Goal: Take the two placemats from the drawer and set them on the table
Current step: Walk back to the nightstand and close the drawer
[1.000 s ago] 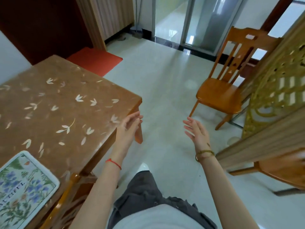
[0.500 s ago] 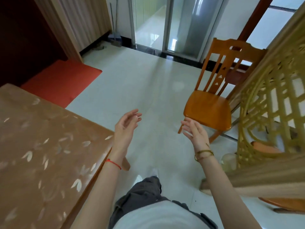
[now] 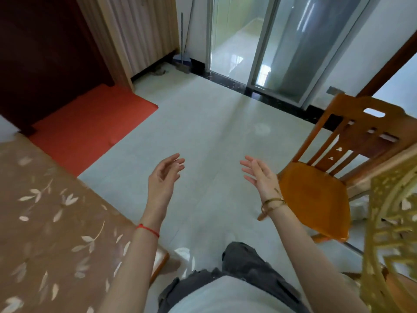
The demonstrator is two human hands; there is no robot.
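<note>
You are holding your two hands open and empty above the floor (image 3: 203, 120): left hand (image 3: 163, 177) beside the one bench (image 3: 56, 222), forearm seemingly crossing its corner; right hand (image 3: 260, 175) hovering near the one chair (image 3: 316, 195).

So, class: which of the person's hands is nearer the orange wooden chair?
Right. The right hand is raised just beside the chair, close to its seat edge; the left hand is farther off on the other side, nearer the table.
</note>
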